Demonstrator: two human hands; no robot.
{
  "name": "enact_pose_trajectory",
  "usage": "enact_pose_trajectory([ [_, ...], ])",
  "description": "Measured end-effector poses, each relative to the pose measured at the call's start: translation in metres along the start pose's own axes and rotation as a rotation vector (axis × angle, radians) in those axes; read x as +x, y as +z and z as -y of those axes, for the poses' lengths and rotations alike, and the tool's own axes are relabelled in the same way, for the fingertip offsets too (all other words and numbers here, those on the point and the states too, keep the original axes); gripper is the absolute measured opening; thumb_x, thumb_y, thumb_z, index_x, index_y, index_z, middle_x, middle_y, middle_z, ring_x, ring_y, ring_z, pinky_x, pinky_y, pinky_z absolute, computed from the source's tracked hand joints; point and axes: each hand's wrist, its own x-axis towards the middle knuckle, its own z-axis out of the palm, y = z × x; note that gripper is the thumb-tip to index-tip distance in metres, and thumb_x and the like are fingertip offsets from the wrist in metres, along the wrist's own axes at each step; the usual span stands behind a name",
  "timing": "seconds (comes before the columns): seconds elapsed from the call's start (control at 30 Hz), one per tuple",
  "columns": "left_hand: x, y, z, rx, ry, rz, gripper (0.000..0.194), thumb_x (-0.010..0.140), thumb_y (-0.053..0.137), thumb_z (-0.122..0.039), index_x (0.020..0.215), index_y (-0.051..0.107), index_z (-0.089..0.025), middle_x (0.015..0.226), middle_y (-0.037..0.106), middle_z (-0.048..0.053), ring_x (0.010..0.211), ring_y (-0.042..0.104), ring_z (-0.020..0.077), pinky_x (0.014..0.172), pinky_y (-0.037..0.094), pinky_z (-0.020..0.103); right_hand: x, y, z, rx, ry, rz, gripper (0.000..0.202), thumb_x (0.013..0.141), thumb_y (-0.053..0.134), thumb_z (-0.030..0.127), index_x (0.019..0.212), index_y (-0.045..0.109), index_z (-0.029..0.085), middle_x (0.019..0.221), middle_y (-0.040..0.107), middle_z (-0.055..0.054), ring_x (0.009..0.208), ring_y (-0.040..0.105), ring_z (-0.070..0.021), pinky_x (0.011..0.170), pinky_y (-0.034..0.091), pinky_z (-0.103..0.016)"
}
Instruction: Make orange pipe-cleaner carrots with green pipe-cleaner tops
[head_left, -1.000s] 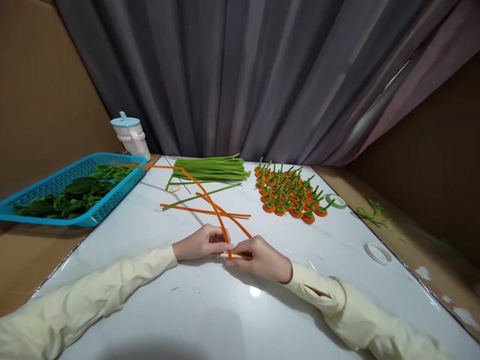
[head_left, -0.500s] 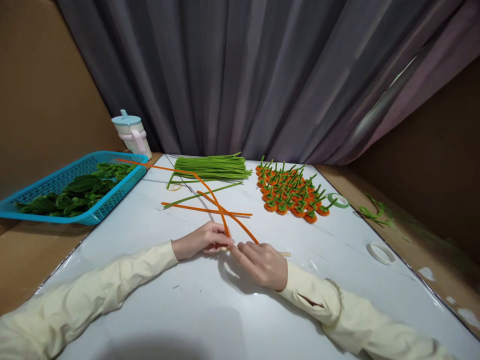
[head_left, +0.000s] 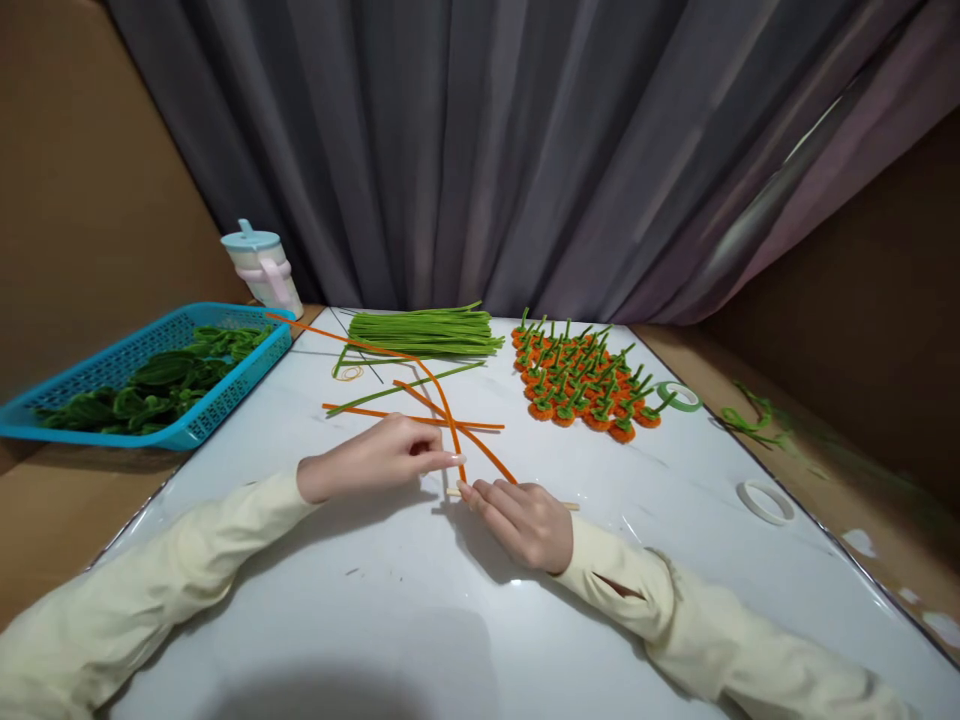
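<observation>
My right hand [head_left: 525, 525] is closed around a thin wooden stick [head_left: 454, 492], whose two ends poke out on either side of the fingers. A long orange pipe cleaner [head_left: 437, 385] comes down to the stick at my right fingertips, its lower end hidden there. Just above, my left hand [head_left: 390, 455] has its fingers curled and its thumb tip against this pipe cleaner. The strip bends and trails far left over the basket's rim. A second orange pipe cleaner [head_left: 489, 455] runs down to behind my right knuckles. Another orange one [head_left: 367, 411] lies flat, crossing a green pipe cleaner [head_left: 405, 388].
A bundle of green pipe cleaners [head_left: 427, 333] lies at the back. Orange pieces with green stems [head_left: 581, 375] stand in rows at right, near two tape rolls [head_left: 679, 397]. At left are a blue basket [head_left: 195, 425] of green leaf shapes and a cup [head_left: 262, 270].
My left hand has moved left and slightly up, off the stick, its thumb now higher on the orange pipe cleaner. The strip's far end has shifted right. My right hand has barely moved.
</observation>
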Motion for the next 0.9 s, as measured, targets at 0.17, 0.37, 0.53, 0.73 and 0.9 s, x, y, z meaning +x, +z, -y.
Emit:
enact_pose_trajectory([
  [0.17,-0.022,0.025,-0.02,0.311,0.198,-0.06,0.029,0.084,0.049,-0.041,0.096,0.055,-0.015,0.089,0.059,0.007,0.077,0.054,0.0188,0.065,0.042,0.028,-0.004,0.006,0.001,0.112,0.093,-0.072,0.029,0.086,0.043,0.011,0.113,0.045,0.003,0.084,0.063,-0.011,0.067,0.059,-0.0139,0.048,0.044,-0.023],
  [0.37,-0.019,0.047,-0.013,0.091,0.189,-0.215,0.016,0.087,0.046,-0.025,0.093,0.058,-0.016,0.086,0.062,0.005,0.076,0.057,0.0156,0.07,0.046,0.028,-0.005,0.008,0.005,0.105,0.13,-0.134,0.033,0.086,0.044,0.011,0.118,0.042,0.005,0.086,0.065,-0.012,0.073,0.061,-0.0148,0.055,0.047,-0.024],
  [0.53,-0.015,0.051,-0.008,0.018,0.2,-0.285,0.014,0.086,0.048,-0.021,0.089,0.061,-0.015,0.083,0.063,0.005,0.074,0.058,0.0145,0.067,0.047,0.025,-0.003,0.005,0.005,0.098,0.155,-0.175,0.029,0.086,0.042,0.011,0.114,0.044,0.007,0.084,0.066,-0.011,0.07,0.061,-0.0151,0.053,0.046,-0.024],
  [0.73,-0.018,0.055,-0.004,0.398,0.357,-0.291,0.026,0.09,0.034,-0.016,0.08,0.058,-0.012,0.073,0.059,0.008,0.068,0.055,0.0175,0.062,0.046,0.029,-0.004,0.008,0.004,0.1,0.121,-0.17,0.027,0.086,0.039,0.011,0.113,0.042,0.009,0.078,0.065,-0.009,0.064,0.06,-0.0135,0.05,0.042,-0.024],
  [0.9,-0.014,0.048,-0.003,0.549,0.437,-0.313,0.027,0.09,0.032,-0.016,0.079,0.056,-0.013,0.069,0.058,0.007,0.066,0.053,0.0167,0.06,0.044,0.028,0.001,0.004,0.007,0.235,0.298,-0.071,0.019,0.09,0.036,0.014,0.107,0.045,0.013,0.075,0.064,-0.005,0.065,0.06,-0.0114,0.054,0.042,-0.021],
])
